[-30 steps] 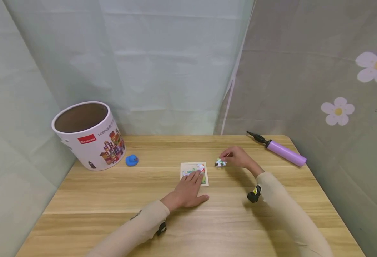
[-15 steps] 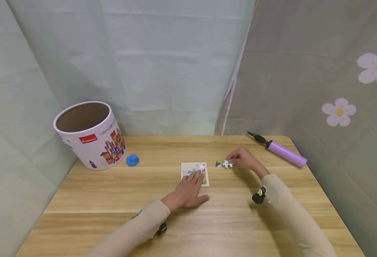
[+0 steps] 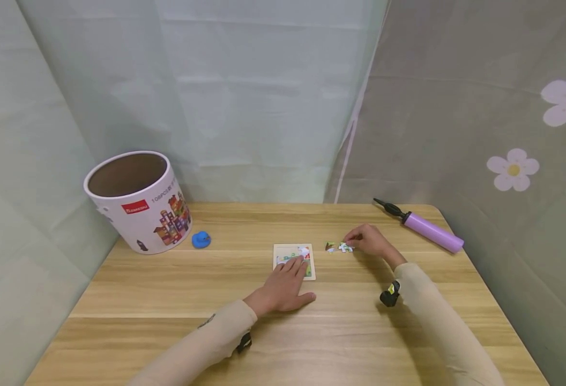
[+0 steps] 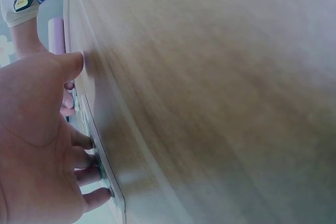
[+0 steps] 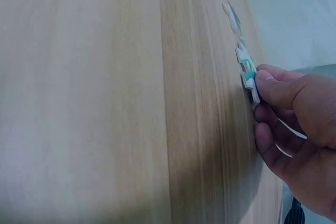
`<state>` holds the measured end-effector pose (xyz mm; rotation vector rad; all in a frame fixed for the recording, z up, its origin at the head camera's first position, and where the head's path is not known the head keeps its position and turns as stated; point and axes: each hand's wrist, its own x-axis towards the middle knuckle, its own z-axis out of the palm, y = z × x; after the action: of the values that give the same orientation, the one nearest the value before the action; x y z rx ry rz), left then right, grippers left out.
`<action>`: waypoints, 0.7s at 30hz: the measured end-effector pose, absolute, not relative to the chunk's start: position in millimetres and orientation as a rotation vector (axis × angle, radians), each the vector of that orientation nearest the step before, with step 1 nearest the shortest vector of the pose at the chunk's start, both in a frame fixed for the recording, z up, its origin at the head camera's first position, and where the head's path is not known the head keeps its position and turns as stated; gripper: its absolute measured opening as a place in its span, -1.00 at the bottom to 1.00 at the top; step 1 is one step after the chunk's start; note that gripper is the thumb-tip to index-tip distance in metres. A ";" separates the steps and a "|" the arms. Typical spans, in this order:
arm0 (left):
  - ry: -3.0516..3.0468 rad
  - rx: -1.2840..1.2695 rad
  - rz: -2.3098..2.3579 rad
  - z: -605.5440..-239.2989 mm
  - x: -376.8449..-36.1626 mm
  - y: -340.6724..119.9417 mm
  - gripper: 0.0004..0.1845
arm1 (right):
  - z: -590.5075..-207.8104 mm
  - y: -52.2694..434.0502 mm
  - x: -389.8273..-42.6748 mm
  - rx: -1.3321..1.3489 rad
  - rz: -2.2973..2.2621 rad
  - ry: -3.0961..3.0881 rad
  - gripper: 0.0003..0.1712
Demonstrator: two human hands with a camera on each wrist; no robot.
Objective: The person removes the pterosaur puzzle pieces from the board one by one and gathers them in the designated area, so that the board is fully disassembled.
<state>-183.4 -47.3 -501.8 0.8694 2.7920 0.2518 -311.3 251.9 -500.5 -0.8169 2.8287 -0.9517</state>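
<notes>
My left hand (image 3: 285,287) rests with its fingers extended on a small square puzzle board (image 3: 281,249), covering part of its picture. In the left wrist view the fingertips (image 4: 100,199) press down on the board (image 4: 121,203). To the right of the board, my right hand (image 3: 367,240) pinches a white and green jigsaw piece (image 3: 345,247) at its edge. The right wrist view has the thumb (image 5: 275,87) on this jigsaw piece (image 5: 248,73), low at the tabletop. Just left of it lies another jigsaw piece (image 3: 330,247), brown and green, apart from it.
A large white printed bucket (image 3: 140,206) stands at the back left, with a blue rubber duck (image 3: 201,239) beside it. At the back right lies a purple hand pump (image 3: 432,232) with a black nozzle. Fabric curtains (image 3: 263,107) hang behind the wooden table (image 3: 312,343).
My right hand has moved a little to the right with the white and green jigsaw piece, and the brown and green piece now shows separately. The left hand has stayed on the board.
</notes>
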 end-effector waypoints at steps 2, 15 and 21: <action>2.791 0.868 0.243 -502.0 -183.3 -47.3 -0.07 | -501.7 251.5 -311.8 -0.812 -0.946 2.833 -0.92; 2.782 0.859 0.221 -503.7 -184.5 -47.8 -0.07 | -502.1 249.2 -312.7 -0.787 -0.938 2.853 -0.90; 2.782 0.855 0.222 -502.6 -182.6 -47.5 -0.06 | -493.8 241.1 -312.4 -0.742 -0.955 2.868 -0.87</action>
<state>-182.6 -47.5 -502.6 0.8554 2.7818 0.2220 -312.4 241.1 -493.8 -0.7417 2.8682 -0.9552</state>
